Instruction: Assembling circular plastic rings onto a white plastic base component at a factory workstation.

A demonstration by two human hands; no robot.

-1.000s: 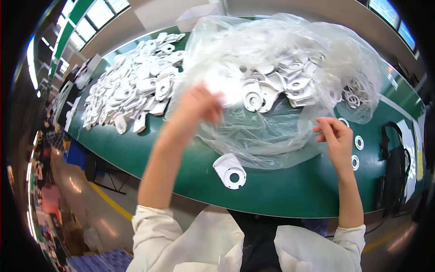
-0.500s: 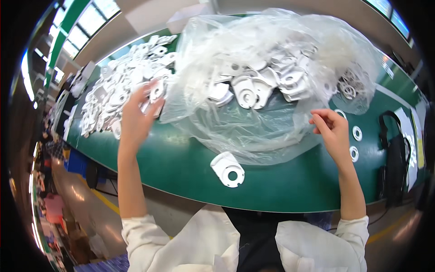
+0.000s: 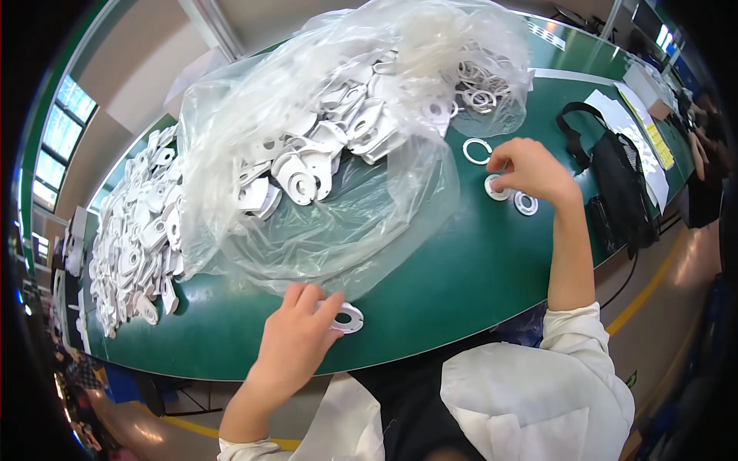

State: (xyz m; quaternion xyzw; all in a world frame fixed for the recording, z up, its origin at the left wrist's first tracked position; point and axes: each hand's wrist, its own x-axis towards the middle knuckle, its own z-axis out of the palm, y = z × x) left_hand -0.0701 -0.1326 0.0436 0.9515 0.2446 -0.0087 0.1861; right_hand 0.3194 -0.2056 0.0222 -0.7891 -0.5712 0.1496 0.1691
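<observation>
Near the table's front edge my left hand [image 3: 296, 332] grips a white plastic part [image 3: 353, 318] with a large round hole; the hand covers much of it. Farther right, my right hand [image 3: 536, 170] has its fingertips closed on a flat white ring [image 3: 494, 192] at the tabletop. Beside that ring lies a second small white ring [image 3: 526, 203], and a thinner, wider ring [image 3: 477, 151] rests just behind. A big clear plastic bag [image 3: 361, 230] lies in the middle, holding many white plastic parts [image 3: 296, 178] like the one at my left hand.
A large heap of loose white parts [image 3: 138, 246] covers the green table's [image 3: 430, 307] left end. Thin rings [image 3: 480, 84] sit under the bag's far right side. A black bag with a strap [image 3: 615, 177] and papers [image 3: 653, 180] lie at the right.
The view has swung to the right. My left hand has come from the heap to the single part near the front edge. My right hand has reached the small rings and closed on one.
</observation>
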